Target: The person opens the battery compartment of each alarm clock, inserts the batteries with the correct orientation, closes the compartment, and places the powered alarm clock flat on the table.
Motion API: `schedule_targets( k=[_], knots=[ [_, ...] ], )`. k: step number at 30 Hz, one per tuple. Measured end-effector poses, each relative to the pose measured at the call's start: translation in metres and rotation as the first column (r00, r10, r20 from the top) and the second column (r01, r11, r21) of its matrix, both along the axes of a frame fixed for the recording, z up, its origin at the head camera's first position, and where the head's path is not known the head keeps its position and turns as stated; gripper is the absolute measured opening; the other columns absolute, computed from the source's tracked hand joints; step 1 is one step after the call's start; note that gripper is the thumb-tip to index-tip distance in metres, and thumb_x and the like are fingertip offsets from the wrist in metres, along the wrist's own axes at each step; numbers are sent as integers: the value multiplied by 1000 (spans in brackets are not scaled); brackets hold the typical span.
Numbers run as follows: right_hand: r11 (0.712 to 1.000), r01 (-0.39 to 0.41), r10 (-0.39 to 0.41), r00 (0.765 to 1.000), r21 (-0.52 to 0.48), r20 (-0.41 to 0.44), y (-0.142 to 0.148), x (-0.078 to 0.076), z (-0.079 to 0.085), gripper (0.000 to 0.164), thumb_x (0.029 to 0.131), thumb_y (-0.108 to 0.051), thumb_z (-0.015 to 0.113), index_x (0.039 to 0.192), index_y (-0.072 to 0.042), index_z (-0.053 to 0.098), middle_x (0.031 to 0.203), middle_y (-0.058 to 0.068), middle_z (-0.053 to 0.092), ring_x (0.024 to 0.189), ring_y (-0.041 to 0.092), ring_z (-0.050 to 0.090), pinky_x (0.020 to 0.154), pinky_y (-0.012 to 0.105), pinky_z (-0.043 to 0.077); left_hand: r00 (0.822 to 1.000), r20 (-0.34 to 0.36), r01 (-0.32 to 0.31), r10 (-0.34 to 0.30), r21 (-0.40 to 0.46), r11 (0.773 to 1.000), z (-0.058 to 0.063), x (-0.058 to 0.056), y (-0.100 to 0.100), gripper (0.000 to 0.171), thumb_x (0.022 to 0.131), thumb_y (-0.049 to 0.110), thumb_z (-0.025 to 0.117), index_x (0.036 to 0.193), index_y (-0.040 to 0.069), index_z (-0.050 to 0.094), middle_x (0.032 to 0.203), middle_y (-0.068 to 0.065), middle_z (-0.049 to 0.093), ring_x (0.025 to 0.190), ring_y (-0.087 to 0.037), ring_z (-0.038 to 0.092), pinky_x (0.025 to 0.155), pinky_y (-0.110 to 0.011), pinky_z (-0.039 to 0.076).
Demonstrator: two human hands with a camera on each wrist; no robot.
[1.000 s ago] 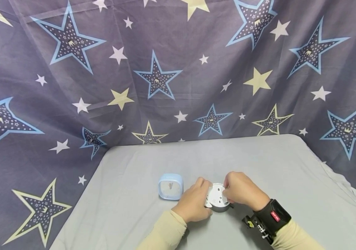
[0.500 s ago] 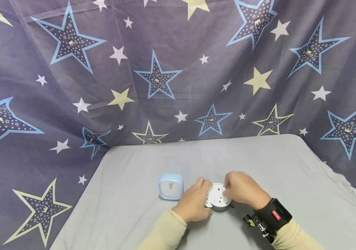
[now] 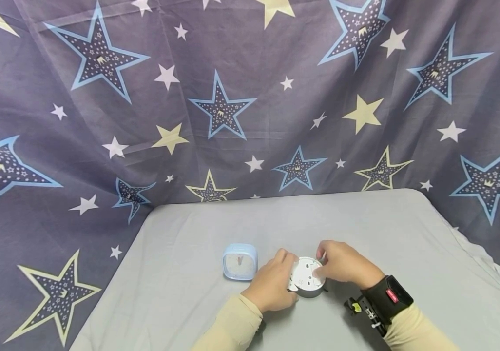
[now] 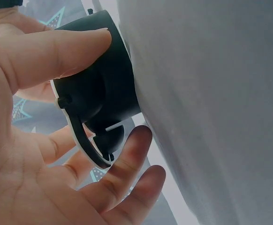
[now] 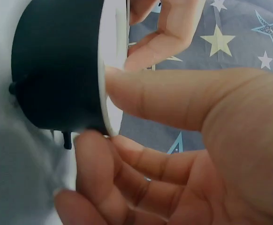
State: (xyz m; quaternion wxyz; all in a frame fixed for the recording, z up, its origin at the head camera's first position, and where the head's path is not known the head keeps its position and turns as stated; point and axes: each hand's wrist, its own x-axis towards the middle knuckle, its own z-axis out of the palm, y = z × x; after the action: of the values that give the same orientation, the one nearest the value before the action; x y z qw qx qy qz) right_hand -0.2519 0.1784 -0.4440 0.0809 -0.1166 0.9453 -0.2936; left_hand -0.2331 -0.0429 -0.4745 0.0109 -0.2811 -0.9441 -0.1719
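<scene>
A round black twin-bell alarm clock (image 3: 305,279) lies face down on the grey cloth, its white back upward. My left hand (image 3: 272,282) holds its left side, the thumb along the black casing (image 4: 115,79). In the left wrist view the clock's curved handle (image 4: 78,133) and a bell (image 4: 112,140) show between thumb and fingers. My right hand (image 3: 345,263) is at the opposite side: its thumb (image 5: 136,93) presses on the white back, and the curled fingers sit by the casing's edge near a small foot (image 5: 67,139). The thumb partly covers a rectangular panel on the back.
A light blue square clock (image 3: 240,263) stands upright just left of my left hand. The grey-covered table (image 3: 364,219) ends against a star-patterned curtain (image 3: 254,117). A black wrist strap with a camera mount (image 3: 383,304) is on my right wrist.
My right hand has shifted slightly right, its fingers parting from the thumb and moving to the clock's far edge. More of the white back shows. My left hand stays in place.
</scene>
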Motion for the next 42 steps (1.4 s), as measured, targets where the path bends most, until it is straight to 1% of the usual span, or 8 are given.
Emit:
schedule_targets(
  k=[5, 10, 14, 23, 27, 32, 38, 42],
  knots=[
    [999, 4, -1, 998, -36, 66, 4, -2, -1, 31, 76, -20, 88, 90, -8, 62, 68, 2, 64, 57, 18, 62, 55, 33, 48, 1000, 6, -5, 5, 0, 1000, -1, 0, 0, 82, 64, 24, 89, 136, 14, 51, 120, 3, 50, 95, -9, 57, 88, -28, 54],
    [1000, -28, 28, 1000, -1, 9, 5, 0, 2, 32, 75, -23, 89, 70, -13, 59, 61, -1, 57, 56, 16, 54, 53, 31, 43, 1000, 4, 0, 0, 6, 1000, -1, 0, 0, 81, 64, 24, 88, 136, 14, 52, 119, 4, 50, 95, -9, 57, 89, -27, 54],
    [998, -58, 59, 998, 36, -27, 2, 4, 7, 30, 72, -23, 89, 64, -17, 61, 62, -4, 57, 60, 16, 52, 56, 31, 42, 1000, 3, 4, -4, 8, 1000, -1, -1, 0, 80, 64, 23, 88, 135, 14, 52, 118, 4, 49, 93, -8, 55, 86, -26, 53],
    [995, -53, 57, 998, 83, -41, -4, 11, 13, 34, 64, -19, 94, 78, -14, 63, 70, -3, 58, 66, 16, 52, 61, 32, 43, 1000, 2, 3, -3, 2, 1000, -1, -1, 0, 81, 65, 24, 89, 136, 15, 51, 119, 4, 49, 92, -8, 55, 83, -25, 53],
    [993, -83, 88, 994, 78, -62, -3, 10, 13, 37, 64, -19, 94, 86, -13, 65, 70, -3, 57, 66, 15, 52, 62, 32, 44, 1000, 0, 3, -3, 1, 1000, -1, -1, -1, 80, 65, 24, 88, 136, 15, 52, 120, 4, 50, 93, -8, 55, 84, -25, 53],
    [988, -118, 126, 989, 96, -83, -2, 8, 11, 35, 66, -22, 94, 85, -15, 65, 70, -6, 56, 66, 13, 51, 63, 30, 42, 1000, 5, 3, -3, 3, 1000, -1, 0, 0, 80, 64, 24, 89, 135, 14, 52, 120, 4, 50, 93, -8, 56, 85, -25, 54],
    [983, -156, 164, 982, 94, -89, 0, 7, 10, 37, 68, -20, 92, 95, -14, 68, 69, -5, 55, 66, 13, 49, 63, 30, 41, 1000, 5, 7, -7, 4, 1000, 0, 0, -1, 80, 65, 23, 88, 135, 14, 52, 121, 3, 50, 92, -8, 55, 85, -25, 53],
    [980, -169, 180, 979, 108, -98, 0, 7, 11, 35, 68, -20, 92, 95, -14, 70, 69, -5, 54, 67, 13, 48, 64, 29, 41, 1000, 3, 11, -11, 5, 1000, 0, 0, -1, 80, 65, 23, 88, 135, 14, 51, 120, 3, 49, 92, -8, 55, 84, -25, 53]
  ],
)
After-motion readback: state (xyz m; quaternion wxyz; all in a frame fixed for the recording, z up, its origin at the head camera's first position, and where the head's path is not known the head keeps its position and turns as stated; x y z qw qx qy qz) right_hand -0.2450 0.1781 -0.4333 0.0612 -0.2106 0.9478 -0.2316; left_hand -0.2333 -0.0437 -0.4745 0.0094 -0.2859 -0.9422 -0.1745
